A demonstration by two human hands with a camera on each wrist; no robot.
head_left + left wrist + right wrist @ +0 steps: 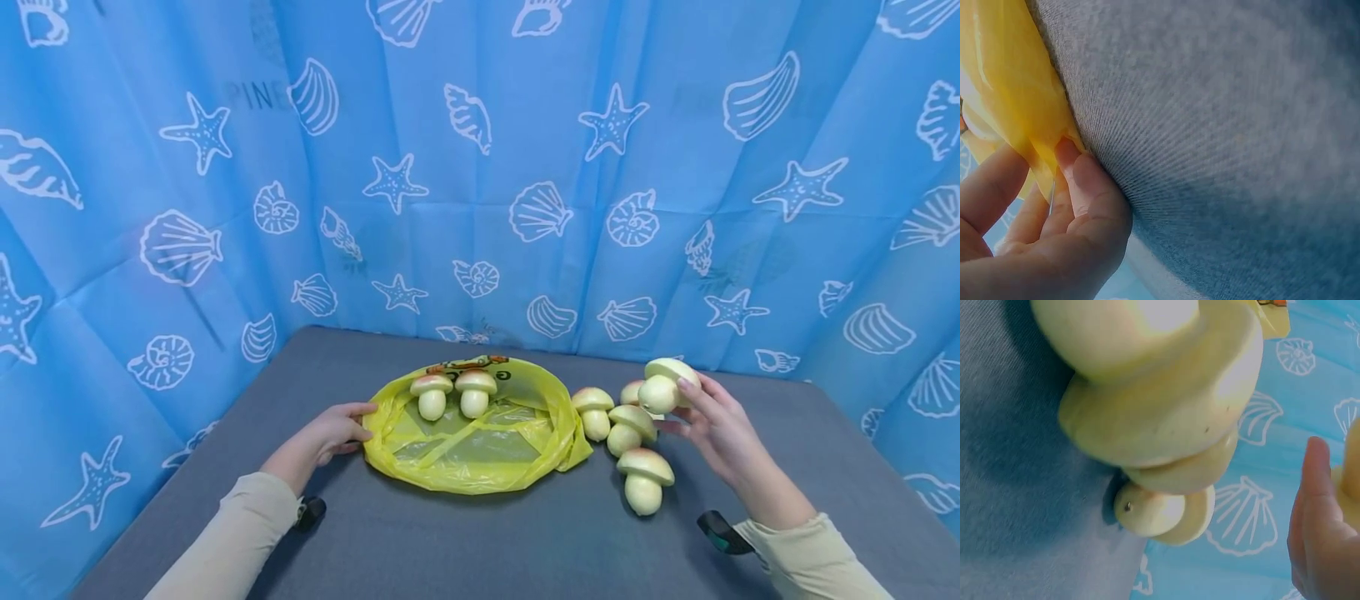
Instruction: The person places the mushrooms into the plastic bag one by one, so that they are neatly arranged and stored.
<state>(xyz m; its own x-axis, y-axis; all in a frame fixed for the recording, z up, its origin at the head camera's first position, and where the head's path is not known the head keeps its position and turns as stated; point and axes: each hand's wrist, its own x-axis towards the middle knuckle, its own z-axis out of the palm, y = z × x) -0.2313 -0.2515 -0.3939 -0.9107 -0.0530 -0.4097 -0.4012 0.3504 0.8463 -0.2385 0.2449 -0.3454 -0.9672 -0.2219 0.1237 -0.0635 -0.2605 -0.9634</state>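
My left hand pinches the left rim of a yellow plastic bag that lies spread with its mouth open. The left wrist view shows thumb and fingers of the left hand on the bag's edge. Inside, near the back, are two model mushrooms with pale stems and reddish-tinged caps. On the right my right hand holds another mushroom above the group, cap up. In the right wrist view the held mushroom is partly cut off at the edge.
Several more mushrooms cluster on the grey tabletop between the bag's right side and my right hand; one at the back is partly hidden. A blue curtain printed with white shells and starfish hangs behind and along the sides.
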